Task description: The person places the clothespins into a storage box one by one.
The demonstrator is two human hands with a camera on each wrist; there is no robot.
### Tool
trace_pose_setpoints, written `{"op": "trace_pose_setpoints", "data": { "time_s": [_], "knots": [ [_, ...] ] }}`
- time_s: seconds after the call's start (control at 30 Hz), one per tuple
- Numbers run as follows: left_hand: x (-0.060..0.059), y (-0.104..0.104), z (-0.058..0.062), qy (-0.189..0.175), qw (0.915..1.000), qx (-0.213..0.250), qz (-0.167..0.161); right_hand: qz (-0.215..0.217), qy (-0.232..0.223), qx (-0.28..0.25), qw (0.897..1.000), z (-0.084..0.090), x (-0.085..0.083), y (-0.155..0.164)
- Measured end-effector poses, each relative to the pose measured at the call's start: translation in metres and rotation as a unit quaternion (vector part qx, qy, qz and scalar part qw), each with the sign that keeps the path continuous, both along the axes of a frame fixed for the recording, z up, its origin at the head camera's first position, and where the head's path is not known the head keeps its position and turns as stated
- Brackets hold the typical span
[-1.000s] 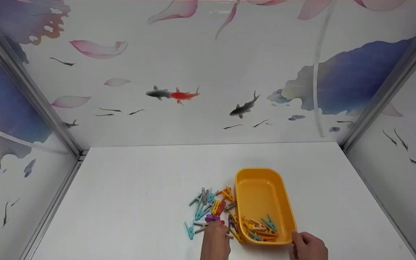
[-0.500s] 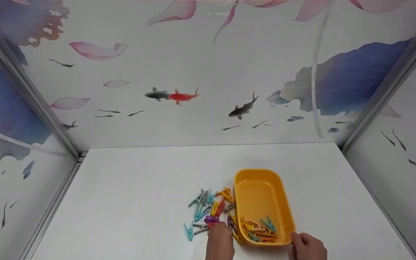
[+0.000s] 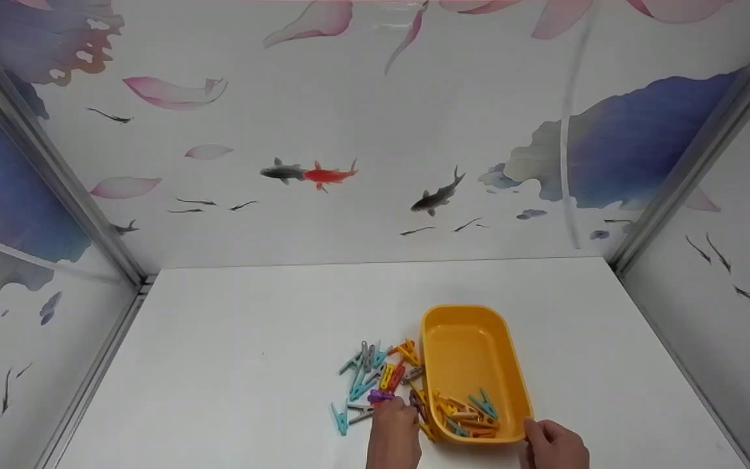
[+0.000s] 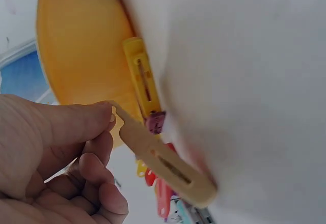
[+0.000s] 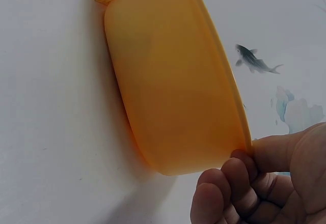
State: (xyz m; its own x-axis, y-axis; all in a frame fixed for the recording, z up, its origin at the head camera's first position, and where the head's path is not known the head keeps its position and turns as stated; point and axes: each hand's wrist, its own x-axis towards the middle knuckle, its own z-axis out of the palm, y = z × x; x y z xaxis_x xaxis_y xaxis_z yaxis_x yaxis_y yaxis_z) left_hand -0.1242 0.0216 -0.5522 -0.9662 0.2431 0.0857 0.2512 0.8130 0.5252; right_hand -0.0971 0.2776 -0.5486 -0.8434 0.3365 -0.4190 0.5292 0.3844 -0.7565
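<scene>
The left hand [image 4: 56, 158] pinches a beige clothespin [image 4: 163, 160] between thumb and fingers, at the near edge of the heap of coloured clothespins [image 3: 378, 378] on the white counter [image 3: 232, 365]. The right hand [image 3: 554, 446] grips the near right corner of the yellow tub [image 3: 472, 345], which stands just beside the heap and holds more clothespins at its near end.

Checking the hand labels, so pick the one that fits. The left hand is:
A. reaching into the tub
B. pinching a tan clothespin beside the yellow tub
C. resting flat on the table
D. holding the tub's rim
B: the left wrist view shows the left hand with thumb and fingers pinching a tan clothespin next to the yellow tub; the tub's near corner is held by the right hand.
</scene>
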Motion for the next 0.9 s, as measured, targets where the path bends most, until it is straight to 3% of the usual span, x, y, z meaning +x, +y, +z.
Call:
{"op": "trace_pose_setpoints", "data": {
  "time_s": [0.3, 0.6, 0.77, 0.9],
  "knots": [
    [0.004, -0.001, 0.033, -0.025, 0.9965, 0.054, 0.058, 0.009, -0.010, 0.004, 1.000, 0.001, -0.001, 0.001],
    [0.009, 0.009, 0.058, 0.046, 0.9925, 0.089, 0.071, -0.002, -0.015, 0.002, 1.000, 0.000, -0.002, 0.000],
    [0.009, 0.018, 0.060, 0.099, 0.9843, 0.132, 0.062, -0.005, -0.006, 0.010, 1.000, 0.000, -0.002, -0.001],
    [0.008, 0.026, 0.060, 0.110, 0.9792, 0.162, 0.053, -0.011, -0.003, 0.005, 1.000, -0.001, -0.002, -0.001]
  ]
}}
